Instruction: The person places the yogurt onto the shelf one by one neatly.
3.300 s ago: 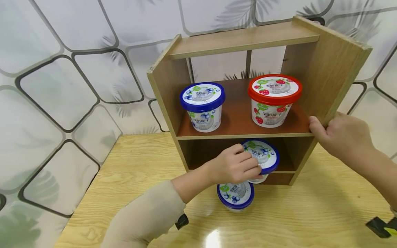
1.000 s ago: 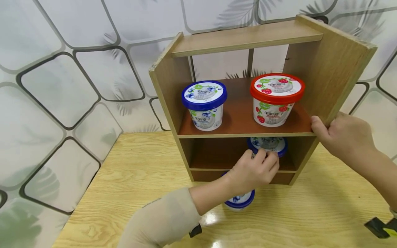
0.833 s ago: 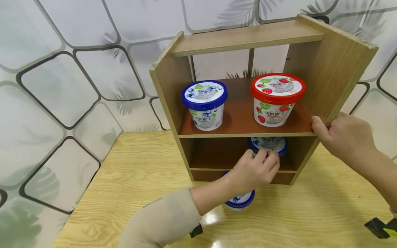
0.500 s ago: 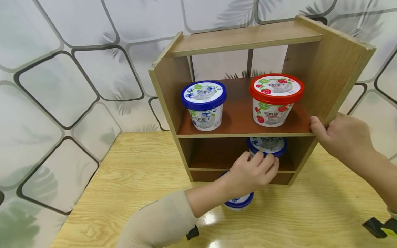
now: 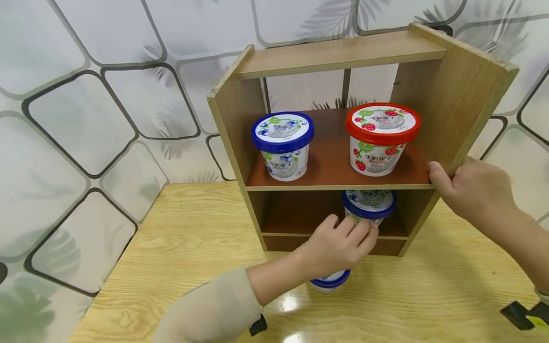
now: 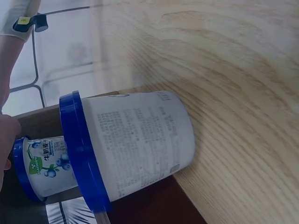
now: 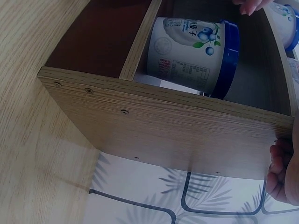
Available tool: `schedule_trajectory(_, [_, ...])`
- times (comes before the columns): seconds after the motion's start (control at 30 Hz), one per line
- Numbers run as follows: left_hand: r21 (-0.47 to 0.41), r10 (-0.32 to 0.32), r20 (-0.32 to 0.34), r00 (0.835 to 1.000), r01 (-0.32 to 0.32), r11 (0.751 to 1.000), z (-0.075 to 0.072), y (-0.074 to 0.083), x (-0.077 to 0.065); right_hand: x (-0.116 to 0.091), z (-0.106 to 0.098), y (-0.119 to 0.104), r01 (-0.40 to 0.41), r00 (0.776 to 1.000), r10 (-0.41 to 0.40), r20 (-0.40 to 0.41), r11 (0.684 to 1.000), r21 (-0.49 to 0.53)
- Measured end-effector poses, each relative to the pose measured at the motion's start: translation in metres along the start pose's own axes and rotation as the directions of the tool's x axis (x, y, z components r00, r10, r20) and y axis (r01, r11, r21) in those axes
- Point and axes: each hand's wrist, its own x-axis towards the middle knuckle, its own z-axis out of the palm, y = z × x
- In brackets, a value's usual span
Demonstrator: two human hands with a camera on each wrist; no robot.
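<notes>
A white tub with a blue lid and blueberry print (image 5: 369,202) stands upright on the lower shelf, toward the right side. My left hand (image 5: 336,245) is just in front of it, fingers loosely bent; in the right wrist view its fingertips (image 7: 250,5) are apart from the tub. My right hand (image 5: 478,190) grips the right side panel of the small wooden shelf unit (image 5: 465,100), thumb on the front edge. Another blue-lidded tub (image 5: 330,281) stands on the table below my left forearm, partly hidden; in the left wrist view this tub (image 6: 135,140) looms large.
On the upper shelf are a blue-lidded blueberry tub (image 5: 283,145) at left and a red-lidded strawberry tub (image 5: 381,138) at right. The shelf unit stands on a wood-grain table (image 5: 184,228) against a patterned wall (image 5: 120,105).
The blueberry tub has gone from in front of the lower shelf onto it. My left hand let go of it and drew back slightly toward me. My right hand keeps its grip.
</notes>
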Motion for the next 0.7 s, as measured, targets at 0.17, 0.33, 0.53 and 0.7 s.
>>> schedule_trajectory(0.17, [-0.006,0.013,-0.033,0.999,-0.013,1.0,-0.012,-0.007,0.001,0.0,0.001,0.0,0.008,1.0,-0.008,-0.015,1.0,0.005])
schedule_trajectory(0.33, [-0.029,0.005,-0.041,0.999,-0.006,1.0,-0.013,-0.009,-0.004,0.0,0.002,0.001,0.014,0.999,-0.014,-0.03,1.0,0.012])
schedule_trajectory(0.53, [-0.052,-0.03,0.013,0.999,0.031,0.998,-0.015,-0.009,-0.014,0.0,0.004,0.002,0.023,0.999,-0.023,-0.036,1.0,0.012])
schedule_trajectory(0.7, [-0.086,-0.013,0.033,0.999,0.016,0.996,-0.019,-0.013,-0.017,0.0,0.003,0.001,0.018,1.0,-0.018,-0.021,1.0,0.01])
